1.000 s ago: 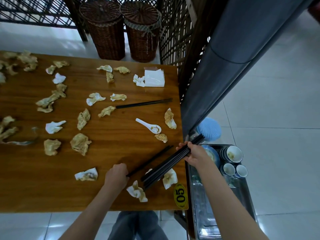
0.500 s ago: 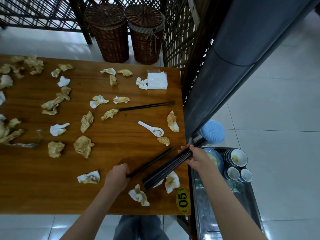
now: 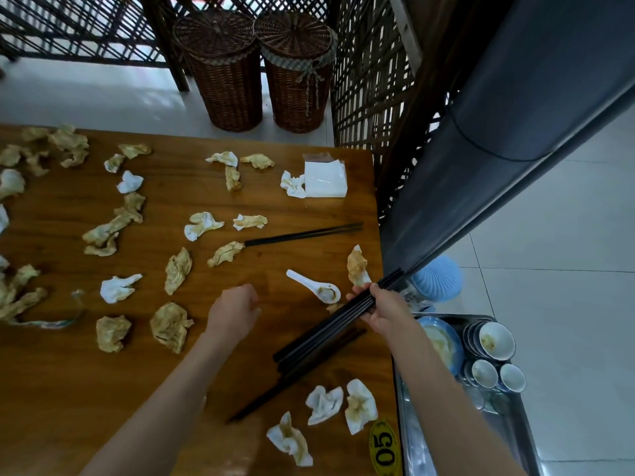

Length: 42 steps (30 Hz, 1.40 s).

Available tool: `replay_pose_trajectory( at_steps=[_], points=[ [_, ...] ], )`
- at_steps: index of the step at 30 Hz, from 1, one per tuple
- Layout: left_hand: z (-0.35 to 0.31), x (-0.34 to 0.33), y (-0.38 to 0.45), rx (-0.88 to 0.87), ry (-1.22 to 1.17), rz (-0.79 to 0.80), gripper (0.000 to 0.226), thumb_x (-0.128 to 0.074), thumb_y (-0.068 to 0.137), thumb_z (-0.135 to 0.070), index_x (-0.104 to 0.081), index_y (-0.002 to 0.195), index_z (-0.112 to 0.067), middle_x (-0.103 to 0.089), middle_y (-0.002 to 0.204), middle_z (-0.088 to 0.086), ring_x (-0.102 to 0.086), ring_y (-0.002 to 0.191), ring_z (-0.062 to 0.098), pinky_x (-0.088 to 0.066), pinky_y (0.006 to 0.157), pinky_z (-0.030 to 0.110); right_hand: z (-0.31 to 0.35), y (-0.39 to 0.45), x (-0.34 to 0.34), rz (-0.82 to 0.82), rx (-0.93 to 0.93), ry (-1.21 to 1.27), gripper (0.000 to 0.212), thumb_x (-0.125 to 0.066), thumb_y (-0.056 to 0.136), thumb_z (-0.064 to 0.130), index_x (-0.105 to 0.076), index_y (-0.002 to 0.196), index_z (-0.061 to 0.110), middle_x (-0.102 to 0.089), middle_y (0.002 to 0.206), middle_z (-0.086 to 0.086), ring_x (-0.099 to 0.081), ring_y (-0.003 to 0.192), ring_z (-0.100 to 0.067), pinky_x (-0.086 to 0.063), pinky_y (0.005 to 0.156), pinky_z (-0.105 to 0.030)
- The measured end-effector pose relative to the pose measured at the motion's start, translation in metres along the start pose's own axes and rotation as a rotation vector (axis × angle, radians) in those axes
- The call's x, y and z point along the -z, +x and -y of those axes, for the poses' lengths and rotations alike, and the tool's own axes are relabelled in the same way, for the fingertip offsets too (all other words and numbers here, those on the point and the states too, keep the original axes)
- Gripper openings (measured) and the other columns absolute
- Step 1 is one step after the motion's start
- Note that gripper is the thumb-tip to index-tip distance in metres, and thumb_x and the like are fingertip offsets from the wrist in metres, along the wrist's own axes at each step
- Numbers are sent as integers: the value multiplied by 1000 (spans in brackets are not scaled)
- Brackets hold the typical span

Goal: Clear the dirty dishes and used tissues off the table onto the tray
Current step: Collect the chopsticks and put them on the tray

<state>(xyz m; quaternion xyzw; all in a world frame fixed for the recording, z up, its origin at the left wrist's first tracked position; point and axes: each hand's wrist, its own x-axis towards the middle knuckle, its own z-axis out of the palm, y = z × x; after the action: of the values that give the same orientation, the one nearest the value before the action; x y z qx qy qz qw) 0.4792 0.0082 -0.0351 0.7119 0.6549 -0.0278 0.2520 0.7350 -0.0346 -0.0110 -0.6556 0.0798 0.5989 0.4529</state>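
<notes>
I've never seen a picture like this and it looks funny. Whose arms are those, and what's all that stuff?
No machine here: a person wears a camera on their head, so you look down at their own arms. The right hand grips a bundle of black chopsticks. The left hand holds nothing, fingers loosely curled above the table. On the table lie many crumpled, stained tissues, a white spoon, more chopsticks and a pack of clean napkins. Beside the table is a metal tray already holding a plate and small bowls.
</notes>
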Motion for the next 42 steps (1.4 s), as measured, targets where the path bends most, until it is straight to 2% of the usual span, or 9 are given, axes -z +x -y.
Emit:
replay_pose_trajectory(
  at_steps=[4,7,11,15,20,27,33,37,42],
  points=[
    [-6,16,49,-59,5,-115,34,-63,87,-21,-56,120,-19,-61,110,2,-59,97,17,-50,74,27,14,17,-28,-17,24,46,19,-41,100,13,-51,89,1,-62,82,-16,-64,73,-30,-52,60,-41],
    [-7,21,84,-133,10,-186,42,-62,88,-18,-52,129,-18,-57,125,5,-54,112,22,-48,89,33,21,31,-45,-22,57,56,18,-40,100,13,-52,94,1,-63,83,-15,-65,73,-29,-53,61,-40],
    [-7,19,114,-228,122,-215,44,-63,87,-21,-54,130,-14,-56,129,9,-51,117,26,-43,97,38,28,46,-61,-26,67,65,18,-40,100,14,-51,91,3,-63,85,-15,-64,72,-29,-53,62,-40],
    [-9,17,131,-243,226,-169,31,-64,86,-23,-64,116,-14,-62,116,7,-55,108,26,-42,89,36,31,55,-70,-22,80,60,17,-40,100,14,-50,91,3,-63,86,-15,-65,71,-28,-53,59,-40],
    [-11,16,136,-230,209,-176,14,-64,86,-20,-67,99,-14,-66,99,4,-58,96,25,-39,81,34,32,59,-72,-32,80,59,17,-40,100,15,-51,92,4,-64,88,-16,-66,71,-28,-53,59,-40],
    [-13,14,139,-221,272,-132,17,-54,93,-23,-57,107,-14,-60,109,4,-55,102,22,-42,84,32,31,58,-70,-39,77,64,19,-40,100,15,-52,90,4,-64,86,-14,-66,72,-28,-54,64,-42],
    [-17,20,137,-210,184,-47,13,-52,94,-18,-53,105,-10,-63,101,9,-58,93,26,-46,77,34,28,51,-65,-57,92,76,20,-39,100,15,-53,92,3,-64,85,-14,-66,70,-27,-53,61,-40],
    [-22,30,134,-94,78,119,19,-51,95,-17,-61,108,-7,-63,102,13,-58,93,29,-50,77,37,25,43,-57,-73,105,80,21,-38,101,16,-54,93,3,-64,85,-13,-66,72,-27,-53,61,-39],
    [-22,41,112,-52,-27,68,16,-57,92,-15,-69,101,-9,-65,90,8,-55,78,20,-41,65,29,23,28,-47,-50,123,103,21,-38,101,14,-53,90,5,-62,83,-12,-64,71,-26,-52,65,-40]
  ],
)
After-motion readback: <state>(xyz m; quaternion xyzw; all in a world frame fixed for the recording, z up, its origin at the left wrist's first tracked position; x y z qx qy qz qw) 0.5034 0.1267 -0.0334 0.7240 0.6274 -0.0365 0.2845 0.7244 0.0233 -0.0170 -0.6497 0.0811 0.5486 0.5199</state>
